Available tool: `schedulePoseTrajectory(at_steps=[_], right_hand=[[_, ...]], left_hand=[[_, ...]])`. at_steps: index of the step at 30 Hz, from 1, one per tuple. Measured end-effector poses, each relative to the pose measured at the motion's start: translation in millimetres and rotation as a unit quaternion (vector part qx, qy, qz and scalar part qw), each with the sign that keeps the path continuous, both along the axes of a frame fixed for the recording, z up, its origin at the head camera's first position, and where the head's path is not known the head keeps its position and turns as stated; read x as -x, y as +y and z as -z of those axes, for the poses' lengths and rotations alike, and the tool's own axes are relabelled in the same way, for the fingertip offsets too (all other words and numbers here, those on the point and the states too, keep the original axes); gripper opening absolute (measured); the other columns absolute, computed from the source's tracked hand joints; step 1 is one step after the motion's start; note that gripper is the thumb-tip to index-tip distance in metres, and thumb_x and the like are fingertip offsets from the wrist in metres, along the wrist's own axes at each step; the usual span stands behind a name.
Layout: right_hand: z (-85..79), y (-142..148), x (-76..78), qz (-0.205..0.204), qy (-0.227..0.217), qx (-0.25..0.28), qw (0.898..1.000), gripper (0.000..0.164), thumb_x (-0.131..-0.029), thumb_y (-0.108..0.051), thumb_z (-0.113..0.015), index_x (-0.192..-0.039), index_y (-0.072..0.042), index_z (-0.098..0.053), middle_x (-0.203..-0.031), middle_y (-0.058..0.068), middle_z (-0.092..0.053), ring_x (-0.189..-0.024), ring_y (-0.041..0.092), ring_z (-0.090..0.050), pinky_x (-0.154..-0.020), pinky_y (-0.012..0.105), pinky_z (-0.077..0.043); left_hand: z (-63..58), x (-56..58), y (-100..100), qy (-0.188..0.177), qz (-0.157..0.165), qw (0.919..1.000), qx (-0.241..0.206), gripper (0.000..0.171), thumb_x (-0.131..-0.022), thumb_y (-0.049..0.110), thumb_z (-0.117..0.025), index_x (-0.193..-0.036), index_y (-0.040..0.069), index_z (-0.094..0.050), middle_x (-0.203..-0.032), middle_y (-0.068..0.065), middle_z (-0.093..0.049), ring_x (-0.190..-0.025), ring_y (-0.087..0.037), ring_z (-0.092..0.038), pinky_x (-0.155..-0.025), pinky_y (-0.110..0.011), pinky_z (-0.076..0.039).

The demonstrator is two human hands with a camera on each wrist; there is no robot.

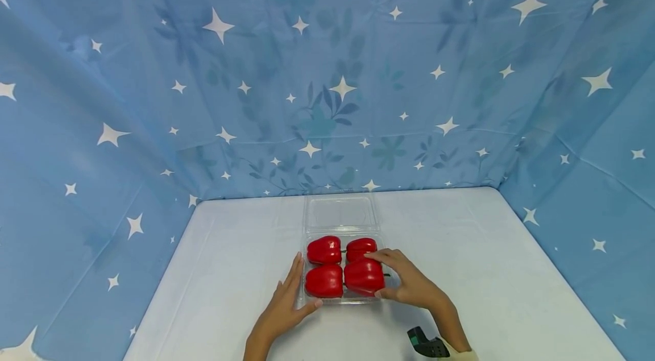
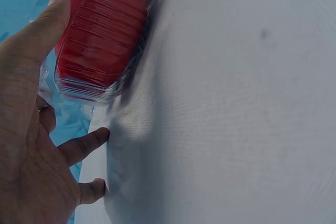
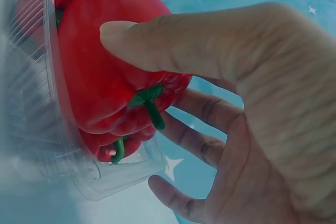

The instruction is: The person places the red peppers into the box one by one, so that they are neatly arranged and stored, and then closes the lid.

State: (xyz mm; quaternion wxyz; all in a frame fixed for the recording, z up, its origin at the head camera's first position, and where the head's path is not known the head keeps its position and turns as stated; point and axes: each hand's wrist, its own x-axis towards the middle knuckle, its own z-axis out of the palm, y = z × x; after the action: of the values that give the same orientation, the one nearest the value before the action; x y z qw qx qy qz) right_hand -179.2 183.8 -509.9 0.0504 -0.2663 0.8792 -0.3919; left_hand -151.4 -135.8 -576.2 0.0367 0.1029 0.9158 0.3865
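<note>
The near right pepper [image 1: 364, 277] sits in the near right part of the clear box [image 1: 353, 301], pinched by the right hand [image 1: 409, 282], thumb on its near side and fingers on its far side. Its smooth skin could slip under a loose grip, and a sideways push could nudge the near left pepper [image 1: 324, 281] or the far right pepper [image 1: 361, 247]. The left hand [image 1: 284, 305] is spread along the box's left side, thumb at the near left corner; too light a touch could let the thin box slide on the table [image 1: 245, 247].

The pepper hides part of the right fingers in the right wrist view; whether it rests on the box floor cannot be told. The open lid [image 1: 341, 214], lying toward the far side, is see-through, its edges faint.
</note>
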Motion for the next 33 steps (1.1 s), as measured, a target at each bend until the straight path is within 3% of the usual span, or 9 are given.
schedulePoseTrajectory(at_steps=[33], right_hand=[[-6.5, -5.3, 3.0, -0.008, -0.021, -0.033, 0.999, 0.074, -0.069, -0.021, -0.085, -0.137, -0.017, -0.056, -0.132, 0.016, -0.055, -0.122, 0.035, -0.049, -0.084, 0.053, -0.057]], left_hand=[[-0.9, 0.3, 1.0, 0.000, -0.004, 0.9999, 0.011, 0.105, -0.078, 0.067, -0.065, -0.158, 0.028, -0.010, -0.166, 0.007, -0.009, -0.150, -0.031, -0.022, -0.109, -0.074, -0.017]])
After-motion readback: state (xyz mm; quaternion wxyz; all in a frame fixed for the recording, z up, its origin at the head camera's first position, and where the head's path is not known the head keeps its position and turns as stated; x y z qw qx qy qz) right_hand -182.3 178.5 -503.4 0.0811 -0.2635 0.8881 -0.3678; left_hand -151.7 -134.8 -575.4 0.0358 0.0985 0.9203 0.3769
